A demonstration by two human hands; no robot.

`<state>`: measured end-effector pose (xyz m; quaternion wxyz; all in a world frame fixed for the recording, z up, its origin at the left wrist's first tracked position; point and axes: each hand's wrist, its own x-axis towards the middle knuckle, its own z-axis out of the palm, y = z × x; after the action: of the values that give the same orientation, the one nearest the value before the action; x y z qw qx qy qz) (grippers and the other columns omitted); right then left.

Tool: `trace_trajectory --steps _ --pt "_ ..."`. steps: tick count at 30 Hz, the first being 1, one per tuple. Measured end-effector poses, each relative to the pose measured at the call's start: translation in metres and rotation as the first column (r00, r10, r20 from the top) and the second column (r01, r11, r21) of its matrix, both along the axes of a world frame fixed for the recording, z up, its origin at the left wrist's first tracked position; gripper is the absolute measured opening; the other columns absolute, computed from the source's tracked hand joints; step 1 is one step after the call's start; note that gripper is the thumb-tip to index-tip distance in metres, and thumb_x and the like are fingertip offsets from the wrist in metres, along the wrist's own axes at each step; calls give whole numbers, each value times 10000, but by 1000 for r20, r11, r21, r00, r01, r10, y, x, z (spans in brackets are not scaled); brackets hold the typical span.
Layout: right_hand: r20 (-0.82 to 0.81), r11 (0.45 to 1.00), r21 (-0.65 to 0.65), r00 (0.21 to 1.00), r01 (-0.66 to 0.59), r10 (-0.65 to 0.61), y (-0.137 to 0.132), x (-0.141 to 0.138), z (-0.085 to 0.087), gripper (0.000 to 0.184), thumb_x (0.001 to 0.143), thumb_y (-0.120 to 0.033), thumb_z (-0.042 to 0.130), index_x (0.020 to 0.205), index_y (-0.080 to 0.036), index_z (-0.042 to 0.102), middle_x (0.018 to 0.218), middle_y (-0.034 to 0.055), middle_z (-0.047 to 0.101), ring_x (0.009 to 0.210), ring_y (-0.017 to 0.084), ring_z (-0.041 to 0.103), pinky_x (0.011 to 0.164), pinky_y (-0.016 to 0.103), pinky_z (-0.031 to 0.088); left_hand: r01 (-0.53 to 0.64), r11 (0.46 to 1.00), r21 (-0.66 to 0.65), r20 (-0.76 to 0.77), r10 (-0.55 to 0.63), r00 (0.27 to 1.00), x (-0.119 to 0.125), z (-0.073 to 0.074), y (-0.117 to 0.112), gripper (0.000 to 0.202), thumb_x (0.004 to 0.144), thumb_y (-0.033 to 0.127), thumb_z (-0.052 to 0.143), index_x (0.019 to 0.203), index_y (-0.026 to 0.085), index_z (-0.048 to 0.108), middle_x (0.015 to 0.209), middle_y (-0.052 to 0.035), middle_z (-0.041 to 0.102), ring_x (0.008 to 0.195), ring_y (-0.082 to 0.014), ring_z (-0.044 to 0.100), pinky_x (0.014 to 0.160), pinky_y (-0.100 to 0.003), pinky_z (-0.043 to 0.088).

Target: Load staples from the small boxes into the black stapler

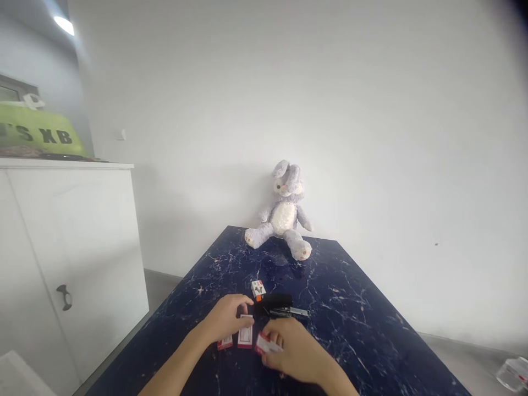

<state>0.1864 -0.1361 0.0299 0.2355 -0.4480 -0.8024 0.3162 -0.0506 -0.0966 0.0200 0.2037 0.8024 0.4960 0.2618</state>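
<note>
On the dark blue marbled table point(350, 319), my left hand point(226, 318) rests with its fingers curled over a small red-and-white box point(245, 336). Another small red-and-white box point(225, 343) lies just left of it. My right hand point(295, 351) pinches a third small red-and-white box point(266, 344) near the table surface. Just beyond my hands lies a black stapler point(280, 306). A small white-and-orange box point(258, 289) stands behind the stapler.
A grey and white plush rabbit point(284, 214) sits at the far end of the table against the white wall. A white cabinet point(70, 258) with a dark handle stands to the left, with a green object point(37, 132) on top.
</note>
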Motion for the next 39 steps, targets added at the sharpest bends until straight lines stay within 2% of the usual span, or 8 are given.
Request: trace_trajectory --steps 4,7,14,17,21,27,36,39 --pt "-519 989 -148 849 28 -102 22 -1 2 295 862 -400 615 1112 -243 607 854 -6 614 770 172 638 719 288 523 8 993 117 53 -15 998 9 2 -6 284 901 404 568 1095 242 696 923 -40 679 830 -195 598 784 -297 464" --pt "-682 972 -229 703 59 -203 27 1 -8 399 848 -514 655 1122 -244 551 852 -8 611 770 181 644 711 329 570 82 988 129 73 -92 993 17 1 -12 410 838 393 666 1225 259 641 1009 -51 679 904 -219 610 836 -320 479" --pt "-554 955 -178 778 237 -296 24 5 -21 412 855 -613 598 837 -201 586 711 3 634 613 171 635 558 297 579 106 984 144 213 -135 968 34 4 -19 323 968 327 503 1260 313 638 1010 -42 717 885 -203 644 839 -299 484" --pt "-525 965 -168 811 200 -259 23 4 -18 447 895 -630 515 855 -193 599 700 12 653 547 166 636 496 275 551 148 989 7 412 -138 901 35 8 -18 316 941 354 559 1227 269 666 1059 -65 722 923 -215 656 847 -310 500" --pt "-516 972 -209 833 104 -200 19 0 -18 459 908 -631 489 909 -185 601 706 12 664 523 154 634 474 253 528 383 876 -294 681 -89 727 29 6 -15 494 876 396 667 1332 225 588 1184 -115 696 973 -239 668 825 -352 542" --pt "-538 969 -246 832 -1 -136 17 -1 -20 452 911 -620 498 923 -182 605 746 7 647 564 148 638 514 258 537 469 804 -367 803 19 596 26 -2 -13 476 798 417 767 1191 158 697 1020 -125 742 884 -218 693 780 -319 545" --pt "-497 980 -75 845 182 -195 16 1 -10 374 889 -555 583 963 -199 673 744 14 675 612 158 622 561 246 504 281 895 -347 767 99 634 29 -3 -7 421 758 418 791 1053 129 708 830 -81 750 648 -158 669 627 -274 547" --pt "-528 974 -94 819 205 -223 18 5 -8 405 885 -574 582 1002 -197 675 806 41 715 637 164 626 587 254 509 194 927 -321 763 132 633 26 0 -5 298 738 381 806 866 134 702 703 -35 709 581 -129 626 579 -239 521"
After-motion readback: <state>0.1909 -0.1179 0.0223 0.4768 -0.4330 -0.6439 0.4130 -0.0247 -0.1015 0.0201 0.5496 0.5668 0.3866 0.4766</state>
